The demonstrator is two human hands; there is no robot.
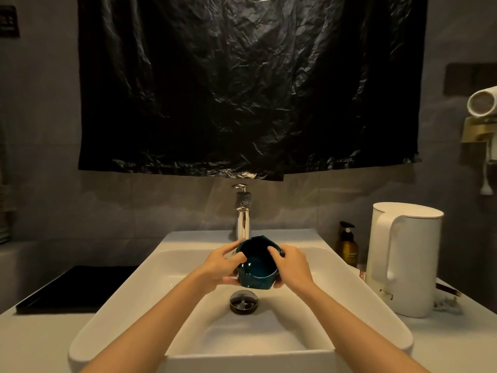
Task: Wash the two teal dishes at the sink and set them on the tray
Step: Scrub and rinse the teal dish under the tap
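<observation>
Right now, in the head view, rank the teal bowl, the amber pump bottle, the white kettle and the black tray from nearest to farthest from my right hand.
1. Teal bowl: in the right hand's grip, over the sink.
2. Amber pump bottle: counter, just right of the sink.
3. White kettle: farther right.
4. Black tray: far left, across the sink.

A single wide-angle view from the person's head, close over the front edge of the sink (129, 292), faces the tap (242, 222) and back wall (53, 197), tilted downward; left hand (217, 265) and right hand (293, 262) hold the bowl (258, 281) mid-frame
</observation>
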